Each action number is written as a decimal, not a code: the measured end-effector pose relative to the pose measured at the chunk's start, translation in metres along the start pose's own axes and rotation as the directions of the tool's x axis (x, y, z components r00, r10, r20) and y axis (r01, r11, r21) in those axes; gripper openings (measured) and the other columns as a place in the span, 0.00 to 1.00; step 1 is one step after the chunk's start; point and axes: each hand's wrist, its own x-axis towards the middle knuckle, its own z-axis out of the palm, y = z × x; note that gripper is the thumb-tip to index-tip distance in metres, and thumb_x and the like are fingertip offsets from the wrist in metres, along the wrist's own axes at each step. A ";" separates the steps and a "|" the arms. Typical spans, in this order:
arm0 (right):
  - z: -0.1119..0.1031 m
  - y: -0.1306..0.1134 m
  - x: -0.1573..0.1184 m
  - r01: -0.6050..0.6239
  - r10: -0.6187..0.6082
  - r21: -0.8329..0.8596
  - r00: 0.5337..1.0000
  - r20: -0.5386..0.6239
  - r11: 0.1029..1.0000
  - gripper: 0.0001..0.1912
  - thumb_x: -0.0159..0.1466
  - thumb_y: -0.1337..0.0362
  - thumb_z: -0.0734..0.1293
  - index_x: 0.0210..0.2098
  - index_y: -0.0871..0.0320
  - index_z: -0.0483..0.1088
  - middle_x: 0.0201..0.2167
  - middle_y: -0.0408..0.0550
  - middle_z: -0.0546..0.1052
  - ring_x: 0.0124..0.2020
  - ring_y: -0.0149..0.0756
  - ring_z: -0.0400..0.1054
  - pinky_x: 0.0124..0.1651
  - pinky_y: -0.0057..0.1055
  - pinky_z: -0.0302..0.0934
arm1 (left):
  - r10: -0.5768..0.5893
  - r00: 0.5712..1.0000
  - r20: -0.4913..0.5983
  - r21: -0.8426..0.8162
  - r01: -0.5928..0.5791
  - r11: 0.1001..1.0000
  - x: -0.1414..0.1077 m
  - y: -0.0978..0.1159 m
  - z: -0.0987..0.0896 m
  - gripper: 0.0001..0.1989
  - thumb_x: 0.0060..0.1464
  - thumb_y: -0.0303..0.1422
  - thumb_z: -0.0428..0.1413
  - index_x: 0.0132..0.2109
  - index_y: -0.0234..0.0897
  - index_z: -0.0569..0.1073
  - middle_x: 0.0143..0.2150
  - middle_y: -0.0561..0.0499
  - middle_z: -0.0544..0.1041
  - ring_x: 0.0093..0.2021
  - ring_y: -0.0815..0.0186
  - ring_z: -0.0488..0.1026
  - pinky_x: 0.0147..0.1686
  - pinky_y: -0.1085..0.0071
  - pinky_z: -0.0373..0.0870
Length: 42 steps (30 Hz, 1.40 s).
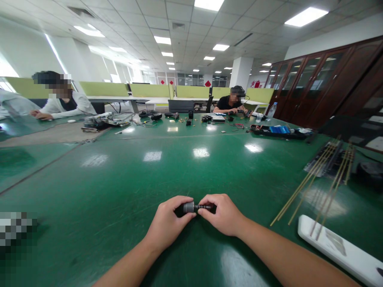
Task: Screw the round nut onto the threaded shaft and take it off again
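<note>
Just above the green tabletop, my left hand is closed around a dark cylinder with a grey metal collar. A thin dark ridged rod sticks out toward the right, in line with the collar. My right hand pinches the rod between thumb and fingers. The two pieces meet end to end between my hands; whether the rod sits inside the collar I cannot tell. My fingers hide the cylinder's left end and the rod's right end.
Long thin sticks and a white elongated device lie at the right. Farther back are a black tray of parts, a plastic bottle and electronics. Two people sit across the green table.
</note>
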 end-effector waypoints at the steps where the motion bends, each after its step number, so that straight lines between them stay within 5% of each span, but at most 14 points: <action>1: 0.000 0.000 0.000 -0.001 0.001 0.000 1.000 0.000 1.000 0.05 0.62 0.63 0.69 0.37 0.54 0.77 0.30 0.41 0.79 0.30 0.32 0.70 0.35 0.28 0.58 | 0.002 1.000 -0.001 0.000 -0.002 1.000 0.000 0.000 0.000 0.18 0.51 0.31 0.67 0.48 0.52 0.76 0.47 0.59 0.79 0.48 0.64 0.76 0.52 0.67 0.70; 42: -0.002 -0.003 0.000 -0.024 0.025 0.008 0.999 -0.030 1.000 0.05 0.63 0.62 0.68 0.36 0.56 0.75 0.28 0.42 0.77 0.29 0.32 0.69 0.34 0.28 0.57 | 0.029 0.998 -0.052 -0.031 -0.031 0.999 0.000 0.003 -0.004 0.15 0.53 0.31 0.65 0.48 0.48 0.76 0.47 0.55 0.78 0.48 0.62 0.75 0.51 0.65 0.71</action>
